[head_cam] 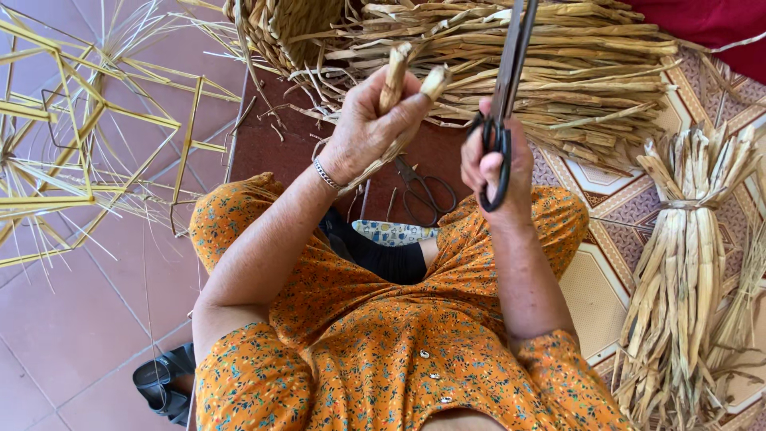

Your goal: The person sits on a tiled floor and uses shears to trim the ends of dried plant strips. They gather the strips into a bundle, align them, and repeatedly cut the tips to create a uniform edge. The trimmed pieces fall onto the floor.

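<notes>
We see the fingers [399, 112] of the left hand [369, 132] curled tight around a bent dried stalk [395, 76], whose two cut ends stick up above the fist; a thin bracelet [325, 174] circles that wrist. The right hand [499, 168] has its fingers pushed through the black loops of a large pair of scissors [507, 80], which point upward with the blades pressed together, just beside the stalk ends but not touching them.

Below the hands we see the person's orange flowered dress [383, 335] over the lap. Between the two forearms, a smaller pair of scissors [423, 191] lies on the reddish floor [72, 319], blades shut.

Beyond the hands a woven basket [279, 32] stands with loose strands at its rim, and beside it lies a big heap of dried stalks [574, 72]. To the right, a tied bundle of stalks [686, 255] rests on a patterned mat [598, 287]. At far left we find a frame of yellow sticks [72, 136], and a black sandal [163, 383] near the bottom edge.
</notes>
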